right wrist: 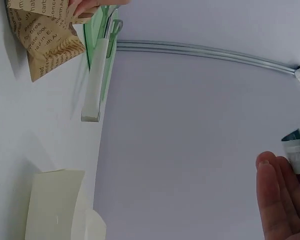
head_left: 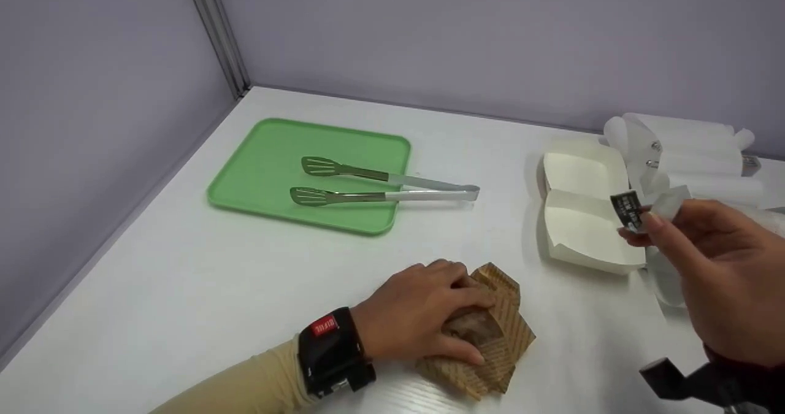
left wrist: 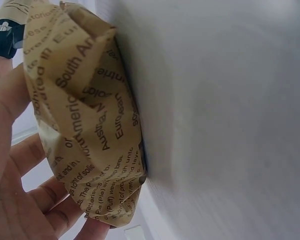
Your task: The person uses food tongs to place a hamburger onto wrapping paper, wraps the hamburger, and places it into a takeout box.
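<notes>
My left hand (head_left: 420,316) grips a wrapped bundle of brown printed paper (head_left: 506,316) on the white table, thumb on the near side and fingers over the far side. Its contents are hidden; the left wrist view shows the creased paper (left wrist: 85,115) with dark lettering close up. Raised at the right, my right hand (head_left: 730,273) pinches a small black label with white print (head_left: 625,208) and a curled pale strip (head_left: 668,202) between thumb and fingers. Behind that hand lies an opened cream paper food box (head_left: 589,224), partly overlapped by it.
A green tray (head_left: 257,175) lies at the back left, with metal tongs (head_left: 423,188) resting across it, handles past its right edge. White rolls (head_left: 699,147) are stacked at the back right. Walls (head_left: 490,46) bound the table behind and at the left.
</notes>
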`<state>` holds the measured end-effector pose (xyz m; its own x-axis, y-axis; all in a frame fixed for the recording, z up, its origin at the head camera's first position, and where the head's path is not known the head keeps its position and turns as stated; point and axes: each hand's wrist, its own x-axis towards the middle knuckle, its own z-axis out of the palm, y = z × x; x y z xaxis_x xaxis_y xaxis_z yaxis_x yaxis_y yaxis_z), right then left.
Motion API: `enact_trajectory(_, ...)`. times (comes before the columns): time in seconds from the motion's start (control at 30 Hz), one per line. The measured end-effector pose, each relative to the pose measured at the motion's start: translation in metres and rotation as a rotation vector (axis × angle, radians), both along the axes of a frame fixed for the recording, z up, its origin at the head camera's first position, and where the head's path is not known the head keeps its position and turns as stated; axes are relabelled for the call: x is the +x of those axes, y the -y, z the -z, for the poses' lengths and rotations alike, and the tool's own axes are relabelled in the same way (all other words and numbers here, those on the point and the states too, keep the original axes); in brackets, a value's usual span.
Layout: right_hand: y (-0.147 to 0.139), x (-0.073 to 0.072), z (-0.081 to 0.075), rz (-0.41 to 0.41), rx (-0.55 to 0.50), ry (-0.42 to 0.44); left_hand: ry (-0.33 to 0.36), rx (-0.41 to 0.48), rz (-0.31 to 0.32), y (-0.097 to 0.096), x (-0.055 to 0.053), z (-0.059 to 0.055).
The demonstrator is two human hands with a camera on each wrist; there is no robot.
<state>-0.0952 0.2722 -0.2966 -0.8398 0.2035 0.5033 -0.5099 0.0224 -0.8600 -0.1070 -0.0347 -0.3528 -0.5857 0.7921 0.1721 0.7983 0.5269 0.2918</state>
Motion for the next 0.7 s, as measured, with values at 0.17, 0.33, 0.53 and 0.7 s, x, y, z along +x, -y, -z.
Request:
enact_trajectory(0.17,0.01,-0.001,0.003,-0.142,0.014,-0.139,0.004,0.0,-0.003,0.001,0.0,0.0)
enact_trajectory(0.33,0.019,0.005,0.008,0.004,0.313,-0.085,-0.002,0.004,-0.001,0.001,-0.001,0.0)
enact_trajectory(0.53,0.025,0.016,0.018,-0.128,0.421,0.075,0.0,-0.001,-0.012,0.001,0.0,-0.001)
enact_trajectory(0.7,0.026,0.021,0.026,-0.269,0.373,0.194,0.017,-0.015,-0.041,0.0,0.0,-0.002)
